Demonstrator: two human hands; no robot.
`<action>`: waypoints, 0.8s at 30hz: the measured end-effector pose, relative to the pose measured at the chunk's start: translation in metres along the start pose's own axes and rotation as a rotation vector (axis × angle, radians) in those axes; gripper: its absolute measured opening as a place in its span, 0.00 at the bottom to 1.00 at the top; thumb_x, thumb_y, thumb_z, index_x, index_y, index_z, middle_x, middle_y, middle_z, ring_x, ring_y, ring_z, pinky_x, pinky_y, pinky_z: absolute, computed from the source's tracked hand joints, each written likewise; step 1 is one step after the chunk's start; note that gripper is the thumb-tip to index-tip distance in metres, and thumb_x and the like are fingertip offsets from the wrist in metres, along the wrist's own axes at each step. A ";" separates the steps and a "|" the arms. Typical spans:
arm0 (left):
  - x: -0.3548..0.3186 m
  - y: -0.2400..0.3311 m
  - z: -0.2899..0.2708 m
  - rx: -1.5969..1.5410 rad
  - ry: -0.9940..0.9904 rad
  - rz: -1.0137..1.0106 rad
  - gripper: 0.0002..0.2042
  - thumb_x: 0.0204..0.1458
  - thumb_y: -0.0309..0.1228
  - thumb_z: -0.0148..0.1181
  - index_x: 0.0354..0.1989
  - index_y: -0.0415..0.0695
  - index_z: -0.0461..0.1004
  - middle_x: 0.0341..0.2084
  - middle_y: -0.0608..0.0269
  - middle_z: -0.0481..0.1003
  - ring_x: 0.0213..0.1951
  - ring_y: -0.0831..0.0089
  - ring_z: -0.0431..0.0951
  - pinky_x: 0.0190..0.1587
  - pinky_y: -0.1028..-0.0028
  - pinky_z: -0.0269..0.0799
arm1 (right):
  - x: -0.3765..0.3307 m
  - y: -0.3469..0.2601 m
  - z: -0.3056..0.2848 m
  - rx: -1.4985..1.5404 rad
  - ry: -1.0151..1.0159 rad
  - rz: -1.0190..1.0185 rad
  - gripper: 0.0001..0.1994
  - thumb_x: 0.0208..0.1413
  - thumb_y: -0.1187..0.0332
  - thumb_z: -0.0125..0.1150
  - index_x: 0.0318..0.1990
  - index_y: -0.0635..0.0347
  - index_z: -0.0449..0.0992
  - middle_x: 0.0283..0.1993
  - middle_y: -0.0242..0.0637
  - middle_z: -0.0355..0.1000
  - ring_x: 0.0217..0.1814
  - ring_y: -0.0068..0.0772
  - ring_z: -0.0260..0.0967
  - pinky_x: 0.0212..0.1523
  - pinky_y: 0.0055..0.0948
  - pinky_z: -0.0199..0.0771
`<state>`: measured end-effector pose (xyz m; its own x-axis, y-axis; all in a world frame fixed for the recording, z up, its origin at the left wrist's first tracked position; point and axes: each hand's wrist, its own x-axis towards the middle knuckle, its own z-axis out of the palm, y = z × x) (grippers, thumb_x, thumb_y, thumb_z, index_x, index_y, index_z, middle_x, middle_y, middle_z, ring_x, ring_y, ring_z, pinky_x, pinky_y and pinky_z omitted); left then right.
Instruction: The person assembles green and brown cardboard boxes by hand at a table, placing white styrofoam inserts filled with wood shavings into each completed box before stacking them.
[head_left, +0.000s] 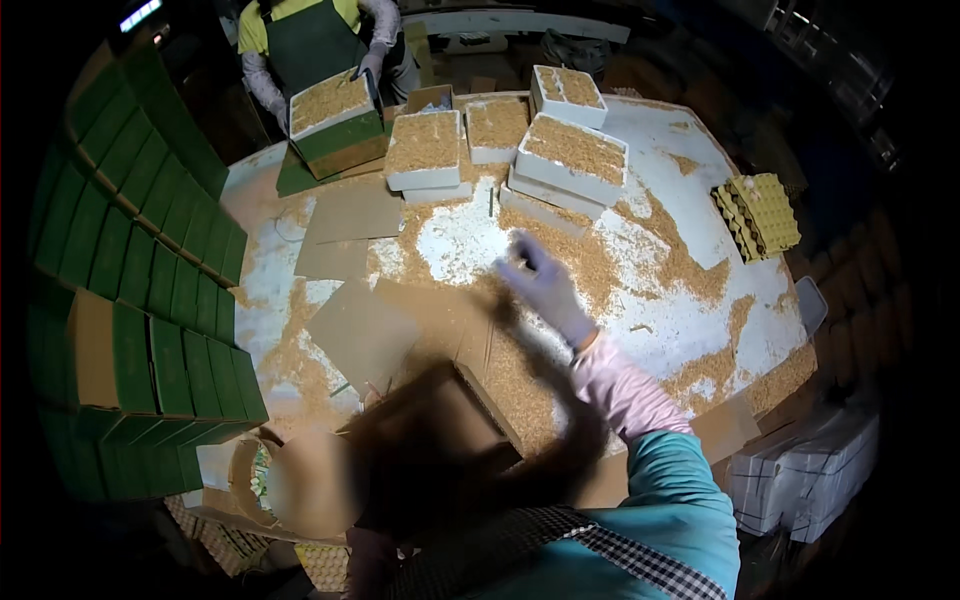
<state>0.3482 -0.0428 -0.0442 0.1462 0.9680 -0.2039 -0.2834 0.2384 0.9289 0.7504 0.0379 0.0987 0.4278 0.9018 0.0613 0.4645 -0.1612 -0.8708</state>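
Observation:
My right hand (548, 292), in a pale glove with dark fingertips, reaches over the middle of the sawdust-strewn table (455, 245). Its fingers are bent but apart, and I see nothing held between them. Beyond it, white boxes filled with sawdust (575, 148) stand grouped, some stacked. Close to my body is a cardboard box (487, 410) with its inside in deep shadow. Flat cardboard sheets (365, 328) lie left of my right hand. My left hand does not show; the area around its sleeve (370, 562) is dark and blurred.
Green cartons (130, 215) are stacked along the left. Across the table a person (315, 45) holds a sawdust-filled white box (330, 103) over a green carton (345, 145). Yellow egg trays (757, 217) sit at the right edge. A wrapped white bundle (800, 480) is at lower right.

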 end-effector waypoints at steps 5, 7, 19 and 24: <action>0.001 0.018 0.016 0.142 0.032 0.069 0.20 0.62 0.27 0.46 0.63 0.38 0.58 0.54 0.55 0.68 0.54 0.64 0.70 0.57 0.71 0.67 | 0.226 0.180 -0.127 0.153 0.559 0.281 0.50 0.46 0.33 0.60 0.63 0.71 0.58 0.63 0.54 0.61 0.64 0.54 0.59 0.61 0.43 0.59; -0.004 0.020 0.027 0.500 0.069 0.183 0.22 0.61 0.27 0.48 0.64 0.39 0.57 0.55 0.54 0.68 0.56 0.63 0.69 0.59 0.70 0.66 | 0.243 0.228 -0.159 0.873 0.151 0.493 0.41 0.49 0.32 0.55 0.64 0.49 0.64 0.60 0.39 0.66 0.59 0.55 0.64 0.55 0.56 0.62; 0.023 -0.066 0.032 0.274 0.515 0.244 0.26 0.57 0.26 0.50 0.65 0.37 0.58 0.56 0.48 0.69 0.61 0.65 0.66 0.64 0.72 0.60 | 0.014 0.149 -0.056 0.646 -0.017 0.327 0.30 0.59 0.53 0.57 0.64 0.57 0.60 0.59 0.40 0.67 0.57 0.37 0.67 0.51 0.41 0.73; 0.003 0.042 0.019 0.191 0.261 -0.076 0.18 0.63 0.30 0.47 0.59 0.35 0.62 0.51 0.54 0.69 0.57 0.69 0.67 0.59 0.74 0.61 | -0.143 0.096 -0.063 0.606 -0.016 0.299 0.31 0.60 0.56 0.56 0.67 0.57 0.56 0.60 0.40 0.65 0.58 0.37 0.66 0.50 0.40 0.73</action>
<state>0.3552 -0.0317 0.0001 -0.0950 0.9413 -0.3240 -0.0949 0.3154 0.9442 0.7824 -0.1320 0.0372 0.4565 0.8599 -0.2284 -0.1911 -0.1560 -0.9691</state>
